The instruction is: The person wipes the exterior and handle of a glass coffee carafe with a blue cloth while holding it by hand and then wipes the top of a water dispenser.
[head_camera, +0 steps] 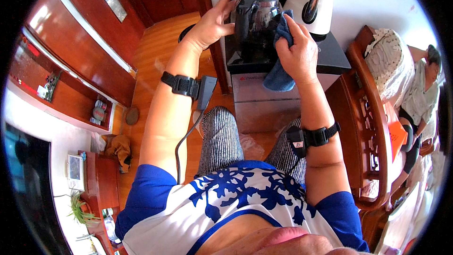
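A glass teapot (260,10) with a dark lid and black handle stands on a black-topped cabinet (332,55). My left hand (214,24) is at the pot's left side, fingers spread and thumb near the handle; whether it bears on the pot cannot be told. My right hand (299,47) grips a blue cloth (279,76) between thumb and fingers at the pot's right side. The cloth's lower end hangs over the cabinet's front edge. Just behind my right hand is a white electric kettle (313,5) with a dark handle.
A carved wooden seat (375,120) with a lace cover (387,63) stands at the right, and a person (421,95) sits beyond it. The wooden door frame (216,60) runs close by the cabinet's left side. A low wooden cabinet (108,180) and a potted plant (81,209) are at the lower left.
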